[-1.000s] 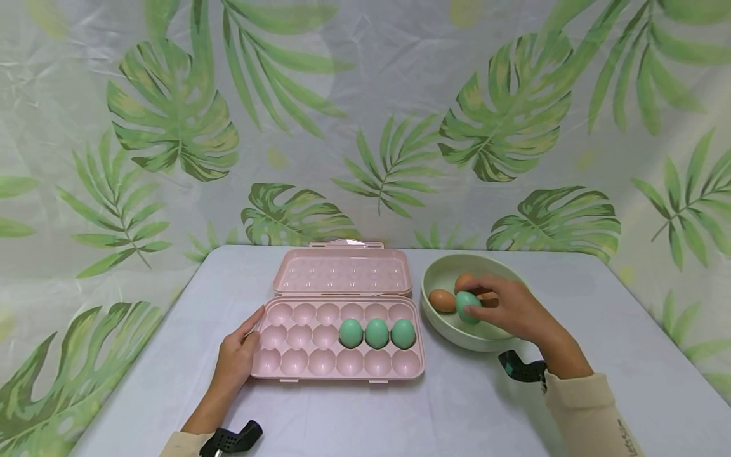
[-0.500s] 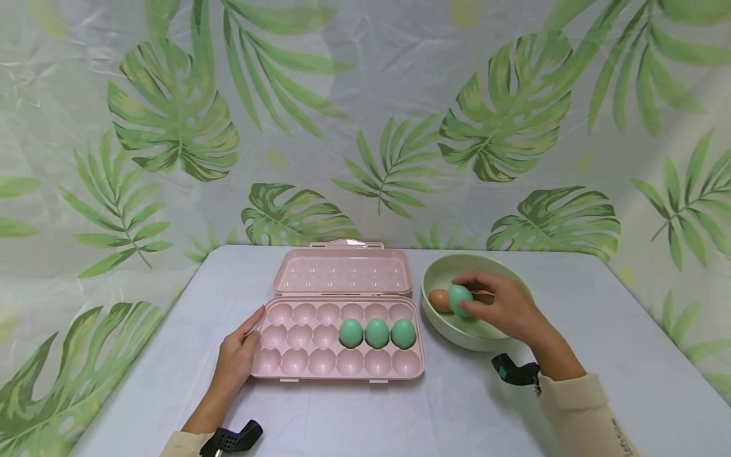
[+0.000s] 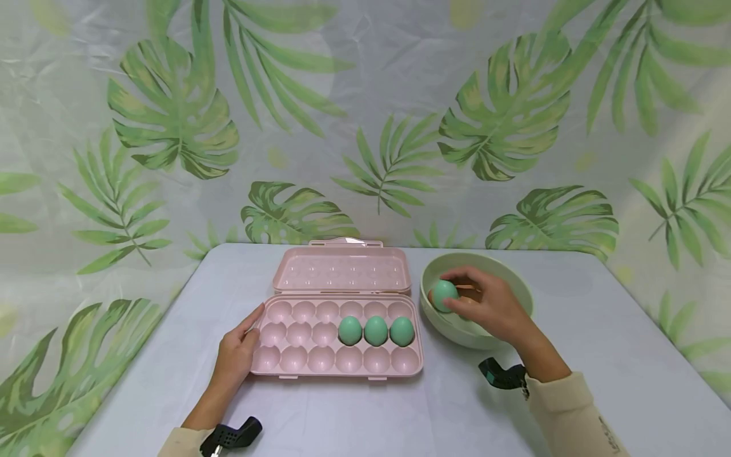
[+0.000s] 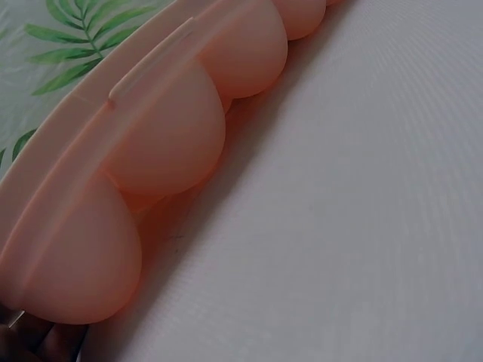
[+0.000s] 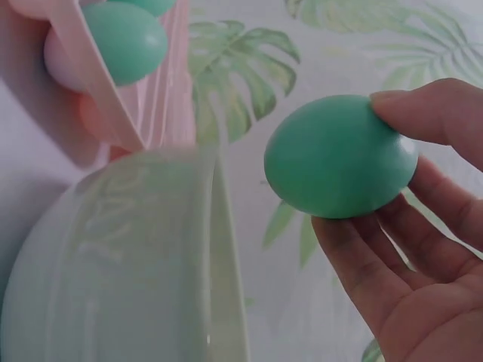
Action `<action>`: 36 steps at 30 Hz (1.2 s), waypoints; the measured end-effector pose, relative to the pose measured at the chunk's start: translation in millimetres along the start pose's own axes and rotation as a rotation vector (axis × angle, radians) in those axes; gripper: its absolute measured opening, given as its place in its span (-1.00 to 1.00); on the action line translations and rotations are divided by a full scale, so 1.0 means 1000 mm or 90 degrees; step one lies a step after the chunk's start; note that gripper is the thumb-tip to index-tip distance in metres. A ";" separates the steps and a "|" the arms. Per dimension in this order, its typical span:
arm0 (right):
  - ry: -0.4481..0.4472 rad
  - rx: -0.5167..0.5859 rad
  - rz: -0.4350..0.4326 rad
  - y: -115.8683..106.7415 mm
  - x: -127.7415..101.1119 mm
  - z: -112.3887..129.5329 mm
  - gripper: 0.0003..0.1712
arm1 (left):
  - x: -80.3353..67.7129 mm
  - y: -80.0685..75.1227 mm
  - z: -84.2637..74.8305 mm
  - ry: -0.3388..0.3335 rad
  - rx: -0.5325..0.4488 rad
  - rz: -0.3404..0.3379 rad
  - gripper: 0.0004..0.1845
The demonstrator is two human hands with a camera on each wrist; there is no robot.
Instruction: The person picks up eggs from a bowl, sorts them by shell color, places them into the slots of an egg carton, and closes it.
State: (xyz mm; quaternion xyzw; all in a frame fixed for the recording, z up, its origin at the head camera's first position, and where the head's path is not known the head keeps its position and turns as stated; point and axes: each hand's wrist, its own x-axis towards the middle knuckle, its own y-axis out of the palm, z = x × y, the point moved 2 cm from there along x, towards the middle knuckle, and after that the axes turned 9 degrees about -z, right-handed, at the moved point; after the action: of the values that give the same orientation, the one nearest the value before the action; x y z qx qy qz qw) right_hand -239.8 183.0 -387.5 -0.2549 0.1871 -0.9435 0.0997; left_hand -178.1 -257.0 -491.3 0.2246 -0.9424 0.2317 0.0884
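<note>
While over bowl (image 3: 514, 298), green egg (image 3: 443, 295) in right-hand grip (image 3: 485, 304).

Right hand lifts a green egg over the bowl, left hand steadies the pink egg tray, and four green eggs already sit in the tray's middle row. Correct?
Not quite: the head view shows three green eggs in the middle row of the pink egg tray, not four. The rest holds.
</note>
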 end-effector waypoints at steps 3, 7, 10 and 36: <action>-0.019 -0.002 -0.003 0.003 0.002 0.003 -0.56 | 0.001 0.000 -0.001 -0.005 0.001 -0.001 -0.51; -0.044 0.012 0.002 0.010 0.003 0.008 -0.56 | 0.002 -0.002 -0.003 -0.005 0.003 0.001 -0.51; -0.043 0.033 0.008 0.017 0.004 0.011 -0.55 | 0.002 -0.003 -0.004 -0.001 0.007 0.001 -0.51; -0.002 0.133 0.032 0.079 0.044 0.055 -0.54 | -0.002 -0.001 -0.004 -0.017 0.009 0.000 -0.51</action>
State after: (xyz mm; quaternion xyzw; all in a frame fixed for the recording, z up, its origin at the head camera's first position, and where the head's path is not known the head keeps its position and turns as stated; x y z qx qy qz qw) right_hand -241.0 82.0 -355.8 -0.2400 0.0940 -0.9546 0.1496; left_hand -175.4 -255.4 -487.7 0.2286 -0.9417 0.2356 0.0742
